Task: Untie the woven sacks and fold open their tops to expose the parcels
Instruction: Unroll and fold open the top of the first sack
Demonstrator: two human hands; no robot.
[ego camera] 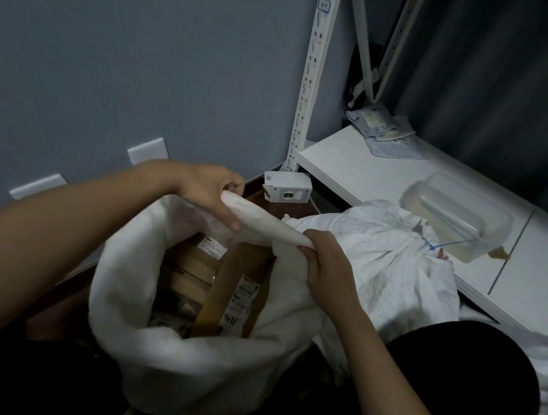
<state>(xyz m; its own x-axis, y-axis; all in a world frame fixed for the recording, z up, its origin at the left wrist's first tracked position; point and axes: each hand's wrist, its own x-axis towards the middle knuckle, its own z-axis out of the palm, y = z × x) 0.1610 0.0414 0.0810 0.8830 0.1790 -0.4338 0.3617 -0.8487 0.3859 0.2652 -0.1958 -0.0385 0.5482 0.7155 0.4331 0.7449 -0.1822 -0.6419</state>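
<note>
Both hands, left hand (207, 192) & right hand (324, 265), clamped on open sack (197, 370) rolled rim, prob. cardboard parcels (221, 283) inside

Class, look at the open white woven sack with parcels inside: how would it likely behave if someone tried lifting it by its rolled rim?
The open sack looks floppy: its rim bends in soft folds where the left hand and right hand hold it. It is probably heavy, as cardboard parcels fill it. Lifted by the rim, the roll might unfurl.
</note>
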